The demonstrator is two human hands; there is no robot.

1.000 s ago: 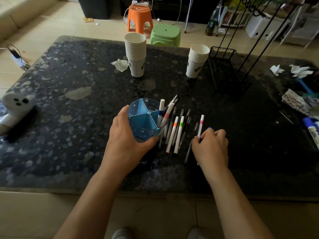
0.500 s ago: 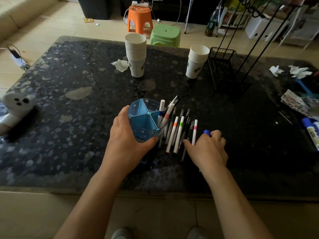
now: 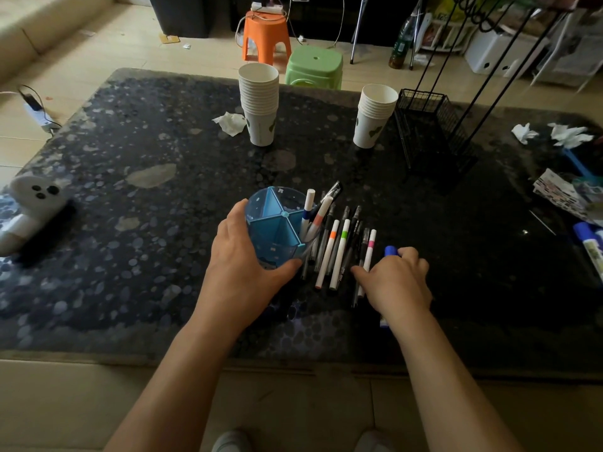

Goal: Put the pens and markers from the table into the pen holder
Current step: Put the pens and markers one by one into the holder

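A blue translucent pen holder with divided compartments stands on the dark speckled table. My left hand is wrapped around its near-left side. Two white markers and a dark pen stick out of its right compartment. Several pens and markers lie side by side just right of the holder, among them orange-, green- and pink-banded white ones. My right hand rests on the table at the right end of this row, its fingers curled over a blue marker and its thumb against the pink-banded marker.
Two stacks of paper cups stand at the back, with a black wire basket to their right. Crumpled tissues, a white device at the left edge, papers and another blue marker at the right edge.
My right hand slid left with the blue marker under it and pushed the pink-banded marker and a dark pen closer to the row. My left hand and the holder stayed still.
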